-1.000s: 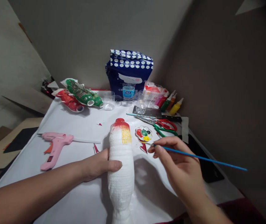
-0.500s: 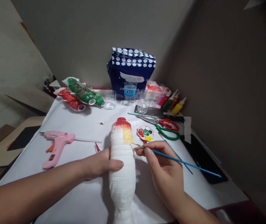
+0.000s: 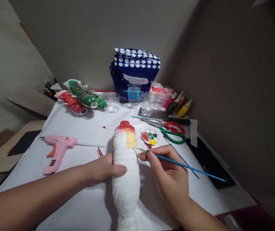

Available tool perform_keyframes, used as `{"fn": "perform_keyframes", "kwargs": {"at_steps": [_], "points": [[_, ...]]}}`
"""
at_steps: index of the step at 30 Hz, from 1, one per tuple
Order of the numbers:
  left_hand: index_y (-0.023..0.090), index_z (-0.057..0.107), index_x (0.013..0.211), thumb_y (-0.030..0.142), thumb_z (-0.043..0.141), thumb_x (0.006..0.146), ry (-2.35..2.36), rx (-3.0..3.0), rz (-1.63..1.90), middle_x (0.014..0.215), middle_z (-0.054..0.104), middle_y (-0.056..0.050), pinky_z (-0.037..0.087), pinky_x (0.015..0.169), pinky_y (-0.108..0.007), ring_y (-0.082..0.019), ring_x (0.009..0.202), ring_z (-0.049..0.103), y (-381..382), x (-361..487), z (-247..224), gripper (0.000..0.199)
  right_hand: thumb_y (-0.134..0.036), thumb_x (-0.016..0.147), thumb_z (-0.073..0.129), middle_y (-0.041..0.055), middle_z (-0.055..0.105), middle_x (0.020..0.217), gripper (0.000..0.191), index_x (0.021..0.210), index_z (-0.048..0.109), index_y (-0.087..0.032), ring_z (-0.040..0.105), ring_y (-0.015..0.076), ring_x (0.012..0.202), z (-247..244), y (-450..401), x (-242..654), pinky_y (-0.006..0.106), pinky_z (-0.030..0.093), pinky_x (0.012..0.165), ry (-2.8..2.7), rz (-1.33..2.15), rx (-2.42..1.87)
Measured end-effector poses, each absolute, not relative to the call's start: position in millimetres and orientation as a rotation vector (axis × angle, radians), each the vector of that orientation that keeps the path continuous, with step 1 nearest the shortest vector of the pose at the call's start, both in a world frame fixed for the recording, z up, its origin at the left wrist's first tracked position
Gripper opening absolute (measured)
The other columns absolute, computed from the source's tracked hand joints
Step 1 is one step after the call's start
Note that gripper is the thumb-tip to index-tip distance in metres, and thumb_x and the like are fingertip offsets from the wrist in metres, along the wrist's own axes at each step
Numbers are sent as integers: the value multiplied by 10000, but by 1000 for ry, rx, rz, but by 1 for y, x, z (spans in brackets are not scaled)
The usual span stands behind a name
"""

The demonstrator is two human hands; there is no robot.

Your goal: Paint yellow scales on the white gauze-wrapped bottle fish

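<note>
1. At the centre of the frame, in the head view, the form [image 3: 126, 186] runs down to the bottom edge, bulging low and pinched near its foot; it is mostly white, with red on its upper end and a yellow patch [image 3: 131, 139] just below the red
2. Left of centre, the left hand [image 3: 105, 170] grips the form from its left side, thumb laid over the front, the other fingers mostly hidden
3. Right of centre, the right hand [image 3: 171, 170] holds a brush [image 3: 195, 168] in a narrow pinch near the bristles, handle slanting to the lower right
4. Between the hands, the brush tip lies at the patch's lower edge and seems to touch it, though contact is too fine to confirm
5. One second ago the tip was beside the yellow on the palette [image 3: 147, 131], right of the form; it has since crossed to the patch, while the left hand's grip looks unchanged
6. I judge from this that yellow is being laid on rather than picked up, with most of the form unpainted
7. Around the edges lie a glue gun [image 3: 60, 147] at left, a green fish [image 3: 82, 94] at upper left, and a second brush [image 3: 182, 158] at right
</note>
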State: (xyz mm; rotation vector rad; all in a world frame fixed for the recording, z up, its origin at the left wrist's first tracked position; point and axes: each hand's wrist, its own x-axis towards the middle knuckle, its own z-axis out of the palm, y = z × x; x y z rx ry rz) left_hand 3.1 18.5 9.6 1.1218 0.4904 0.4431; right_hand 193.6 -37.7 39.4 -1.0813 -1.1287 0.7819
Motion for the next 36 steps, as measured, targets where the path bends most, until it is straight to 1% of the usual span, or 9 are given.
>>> {"fn": "perform_keyframes", "kwargs": {"at_steps": [4,8,12,19,30,36], "points": [[144,563,1352,594,799,739,492,1117,443,1274,669,-194,510,955,-492,-384,1159,630,19,3,9,796,-211,890,688,-2,773,753,81,814,673,-234,775,168,724,40,-39,193,261,640,656,-1138,782,-1075],[145,556,1355,607,811,719,501,1105,441,1274,667,-193,534,888,-443,-377,1133,640,19,3,8,826,-220,889,696,8,774,760,75,819,670,-228,777,176,730,41,-40,193,270,644,657,-1128,789,-1081],[137,556,1354,611,812,716,515,1096,428,1256,674,-187,529,872,-414,-362,1112,647,19,2,8,834,-243,894,698,17,781,764,79,828,659,-224,782,186,735,40,-39,193,287,651,665,-1118,811,-1088],[144,558,1356,605,808,721,512,1104,439,1264,671,-189,538,856,-425,-369,1113,647,18,2,8,824,-268,902,694,24,782,768,87,841,650,-224,786,199,747,39,-39,193,319,663,689,-1110,823,-1075],[147,559,1363,600,797,740,494,1114,434,1280,667,-186,533,890,-432,-370,1142,635,19,3,10,806,-240,899,689,16,772,759,90,820,648,-225,782,173,737,39,-39,193,260,643,669,-1118,834,-1061],[151,555,1380,609,799,733,494,1110,420,1305,649,-185,497,964,-468,-370,1169,618,19,2,10,830,-234,906,679,19,776,764,90,825,642,-227,777,168,735,39,-39,195,259,639,687,-1125,847,-1060]]}}
